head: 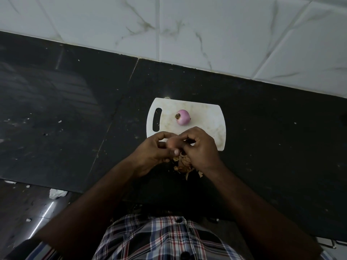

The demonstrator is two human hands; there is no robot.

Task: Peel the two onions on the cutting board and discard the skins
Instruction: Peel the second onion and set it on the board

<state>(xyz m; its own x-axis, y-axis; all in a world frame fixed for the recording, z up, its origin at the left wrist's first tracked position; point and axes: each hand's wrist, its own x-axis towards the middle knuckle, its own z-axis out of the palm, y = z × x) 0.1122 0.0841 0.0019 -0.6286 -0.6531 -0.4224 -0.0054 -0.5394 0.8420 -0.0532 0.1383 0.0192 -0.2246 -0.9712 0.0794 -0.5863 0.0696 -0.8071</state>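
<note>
A peeled pink onion (183, 117) lies on the white cutting board (206, 117), near its middle. Just over the board's near edge, my left hand (153, 152) grips a second onion (172, 142) that still wears brownish skin. My right hand (200, 147) pinches at that onion's right side with curled fingers. A heap of dry brown skins (185, 166) lies on the black counter under both hands, partly hidden by them.
The black stone counter (75, 109) stretches left and right of the board, speckled with crumbs. A white marble-tiled wall (187, 25) rises behind it. A crumpled white scrap (57, 193) lies at the counter's front left edge.
</note>
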